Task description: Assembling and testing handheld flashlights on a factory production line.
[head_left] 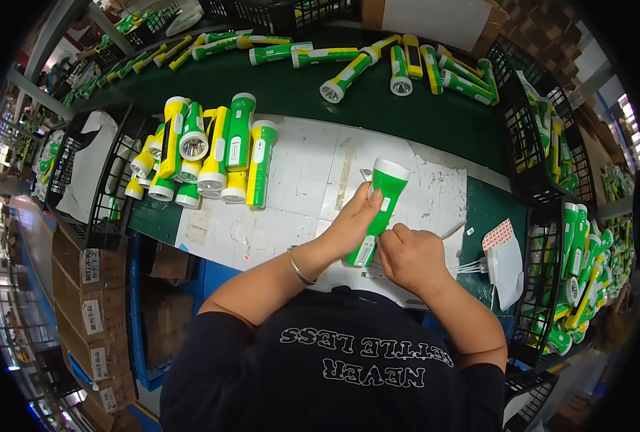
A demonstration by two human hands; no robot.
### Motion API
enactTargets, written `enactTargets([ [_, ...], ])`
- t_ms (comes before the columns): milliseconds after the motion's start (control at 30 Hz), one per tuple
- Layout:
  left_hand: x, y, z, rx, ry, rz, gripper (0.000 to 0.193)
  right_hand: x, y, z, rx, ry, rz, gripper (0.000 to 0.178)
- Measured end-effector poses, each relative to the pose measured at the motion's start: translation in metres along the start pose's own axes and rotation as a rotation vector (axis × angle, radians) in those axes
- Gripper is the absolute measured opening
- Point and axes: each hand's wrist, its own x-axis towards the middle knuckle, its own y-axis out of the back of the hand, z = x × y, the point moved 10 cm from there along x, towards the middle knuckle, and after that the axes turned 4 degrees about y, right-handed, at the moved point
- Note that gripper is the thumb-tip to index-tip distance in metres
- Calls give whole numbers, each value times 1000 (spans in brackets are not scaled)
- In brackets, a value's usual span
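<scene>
A green flashlight with a white head stands out over the work surface, its head pointing away from me. My left hand is wrapped round its body, thumb along the top. My right hand is closed beside the flashlight's tail end, fingertips touching or almost touching its side; what they pinch, if anything, is hidden. White cables come out to the right of that hand, beside a white sheet with a red-patterned strip.
A pile of green and yellow flashlights sits at the left of the white board. More flashlights line the green bench behind. Black crates with flashlights stand at the right; another black crate is at the left.
</scene>
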Motion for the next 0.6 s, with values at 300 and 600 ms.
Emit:
enactTargets([
  [300, 6, 31, -1, -429, 81, 119, 36, -13, 1, -32, 231, 184, -5, 18],
  [600, -8, 11, 12, -73, 82, 41, 43, -12, -25, 75, 923, -549, 259, 37],
])
